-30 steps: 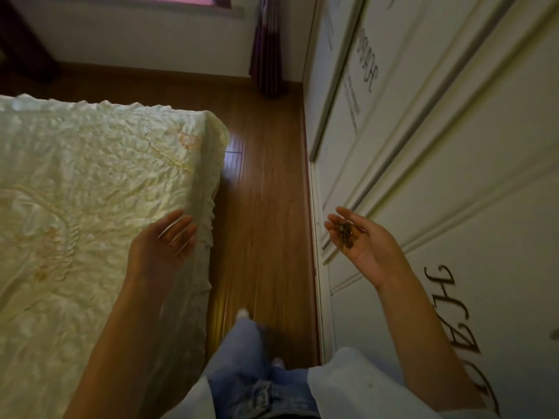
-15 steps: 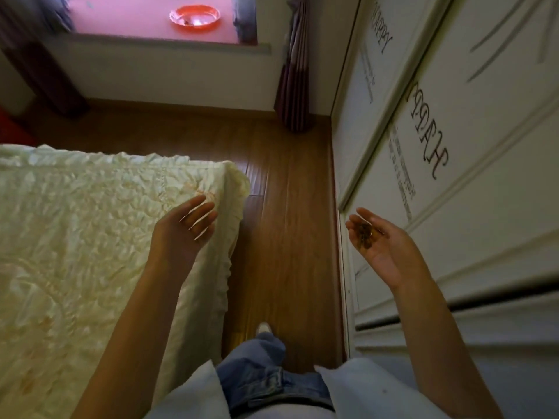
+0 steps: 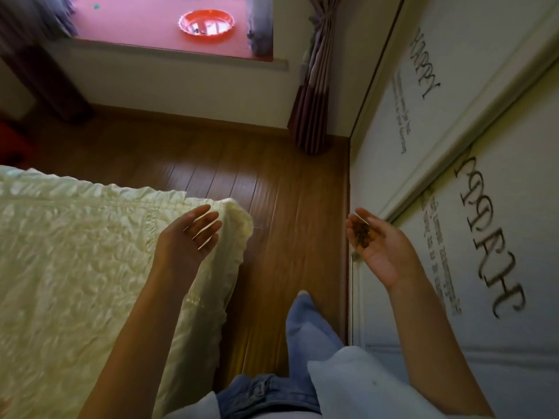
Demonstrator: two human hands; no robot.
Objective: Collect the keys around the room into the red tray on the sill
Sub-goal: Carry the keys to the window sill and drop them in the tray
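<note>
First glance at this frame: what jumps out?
The red tray on the sill at top centre, with a few small dark things inside. Next, the right hand, palm up beside the lettered wardrobe door, cupping dark brownish keys. The left hand hangs open over the corner of the cream bedspread.

The left hand (image 3: 189,237) reaches forward with fingers straight, while the right hand (image 3: 375,246) is cupped palm-up.
</note>
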